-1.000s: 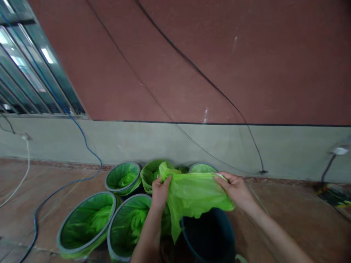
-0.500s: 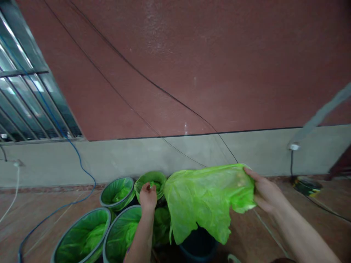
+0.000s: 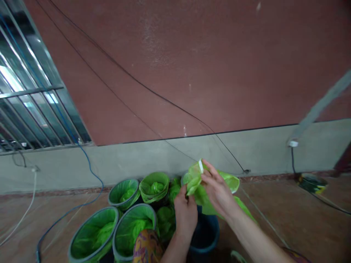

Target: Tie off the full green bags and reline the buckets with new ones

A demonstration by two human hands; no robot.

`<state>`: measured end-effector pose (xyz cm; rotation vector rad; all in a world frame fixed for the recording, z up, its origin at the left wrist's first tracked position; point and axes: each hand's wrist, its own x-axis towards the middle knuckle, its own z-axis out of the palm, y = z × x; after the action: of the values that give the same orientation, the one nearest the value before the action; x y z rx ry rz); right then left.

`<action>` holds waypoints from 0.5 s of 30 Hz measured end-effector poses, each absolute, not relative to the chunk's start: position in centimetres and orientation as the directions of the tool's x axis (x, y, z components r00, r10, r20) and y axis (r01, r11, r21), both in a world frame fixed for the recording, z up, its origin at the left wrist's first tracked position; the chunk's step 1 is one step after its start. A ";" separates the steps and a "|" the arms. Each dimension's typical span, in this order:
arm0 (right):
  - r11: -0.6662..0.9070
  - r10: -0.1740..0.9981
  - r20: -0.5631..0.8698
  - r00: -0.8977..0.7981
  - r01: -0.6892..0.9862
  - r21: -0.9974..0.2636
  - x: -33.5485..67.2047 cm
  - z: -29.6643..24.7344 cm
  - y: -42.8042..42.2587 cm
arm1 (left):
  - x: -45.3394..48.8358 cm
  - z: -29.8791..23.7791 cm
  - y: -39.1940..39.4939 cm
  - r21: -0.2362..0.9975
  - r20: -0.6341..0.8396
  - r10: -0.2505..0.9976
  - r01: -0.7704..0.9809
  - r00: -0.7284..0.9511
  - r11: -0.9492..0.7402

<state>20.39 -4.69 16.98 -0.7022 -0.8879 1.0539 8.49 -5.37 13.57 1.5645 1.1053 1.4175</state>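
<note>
Green bag [image 3: 194, 183] hangs at the view's 5 o'clock, fingers of the left hand [image 3: 187, 209] and right hand [image 3: 216, 188] clamped on it. Beneath stands a dark bin [image 3: 207, 241], a lined bin [image 3: 124, 235] at its 9 o'clock.

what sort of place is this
Possibly a utility or work area beside a building, though indoors or outdoors is unclear: a barred window, a blue hose or cable trailing over the floor, and green-lined bins clustered near the wall.

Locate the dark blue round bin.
In the head view, the dark blue round bin sits low, right of centre, below the thin green plastic bag, right of the left hand.
</note>
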 end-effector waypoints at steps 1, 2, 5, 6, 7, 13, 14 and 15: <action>0.393 0.910 0.321 0.262 -0.300 -0.869 21.4 16.3 -4.2 | 7.6 13.5 -4.7 0.934 0.333 0.943 0.140 -0.019 -0.328; 0.420 0.884 0.363 0.293 -0.158 -0.894 22.7 15.4 -3.7 | 6.6 13.5 -4.0 0.945 0.304 0.951 0.148 -0.052 -0.293; 0.250 0.885 0.347 0.310 0.312 -0.917 26.4 12.3 -2.3 | 3.5 13.7 -2.7 0.952 0.288 0.941 0.162 -0.177 -0.261; 0.163 0.879 0.347 0.327 0.477 -0.863 27.3 11.3 -2.1 | 2.5 13.8 -2.4 0.946 0.305 0.930 0.178 -0.204 -0.271; 0.060 0.879 0.329 0.344 0.605 -0.794 27.8 10.5 -2.0 | 1.6 13.9 -2.2 0.940 0.320 0.921 0.191 -0.222 -0.281; -0.325 0.894 0.194 0.404 0.882 -0.340 26.4 9.8 -2.7 | -1.3 11.9 -1.4 0.956 0.293 0.930 0.100 -0.221 -0.277; -0.330 0.901 0.190 0.391 0.899 -0.288 26.0 10.1 -2.7 | -1.5 11.5 -1.3 0.962 0.273 0.933 0.060 -0.235 -0.266; -0.329 0.909 0.179 0.377 0.911 -0.249 25.8 10.4 -2.6 | -1.6 11.0 -1.2 0.968 0.247 0.935 0.018 -0.255 -0.251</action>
<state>25.75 -2.62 10.35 -2.3350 -1.5991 -0.0094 -1.62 -1.16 11.02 1.2512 1.2566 1.5996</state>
